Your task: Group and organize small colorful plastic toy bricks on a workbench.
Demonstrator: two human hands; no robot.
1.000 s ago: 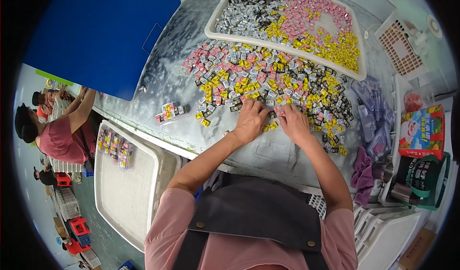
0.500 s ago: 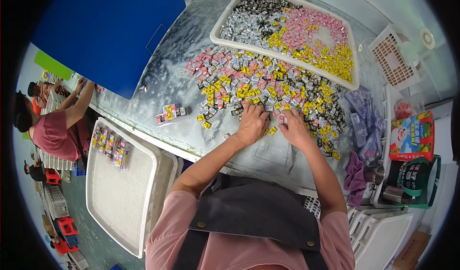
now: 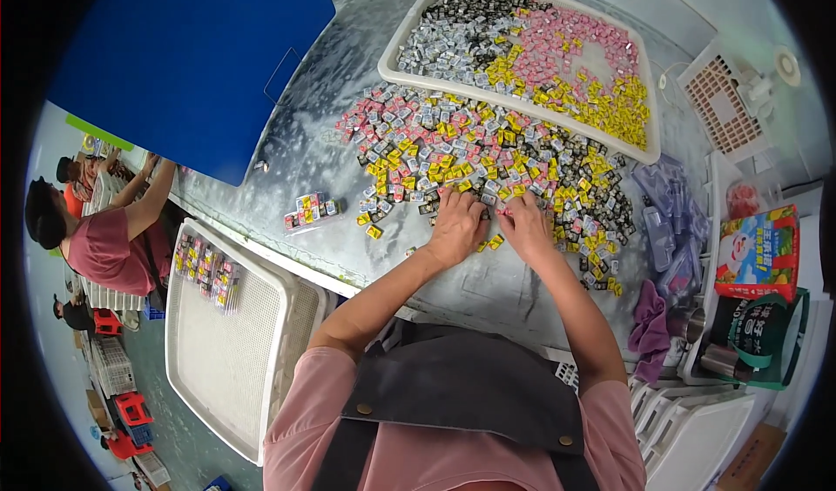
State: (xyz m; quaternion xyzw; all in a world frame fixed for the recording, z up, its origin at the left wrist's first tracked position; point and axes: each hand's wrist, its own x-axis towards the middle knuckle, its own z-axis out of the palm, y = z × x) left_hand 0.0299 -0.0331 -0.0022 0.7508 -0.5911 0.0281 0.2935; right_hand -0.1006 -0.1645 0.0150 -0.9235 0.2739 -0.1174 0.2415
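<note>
A loose heap of small block-shaped pieces [image 3: 488, 147] in yellow, pink, black and white covers the grey tabletop [image 3: 383, 260] in front of me. My left hand [image 3: 459, 227] rests at the heap's near edge, fingers curled down among the pieces. Close beside it on the right, my right hand [image 3: 527, 227] has its thumb and fingertips drawn together near a pink piece. What either hand's fingers grip is hidden or too small to name. Yellow pieces [image 3: 492, 244] lie between the hands. To the left stands a small clear pack [image 3: 311, 211] filled with such pieces.
Behind the heap is a white tray [image 3: 522, 104] of pieces grouped by colour. A blue panel [image 3: 192, 64] covers the far left. Lower left, another white tray [image 3: 222, 352] holds filled packs [image 3: 207, 269]. Purple cloth [image 3: 649, 330] and clear bags [image 3: 666, 221] lie right. A person [image 3: 109, 247] works at left.
My right hand has shifted slightly left towards my left hand, and its fingers have drawn together. My left hand stays in nearly the same place. The view has tilted a little.
</note>
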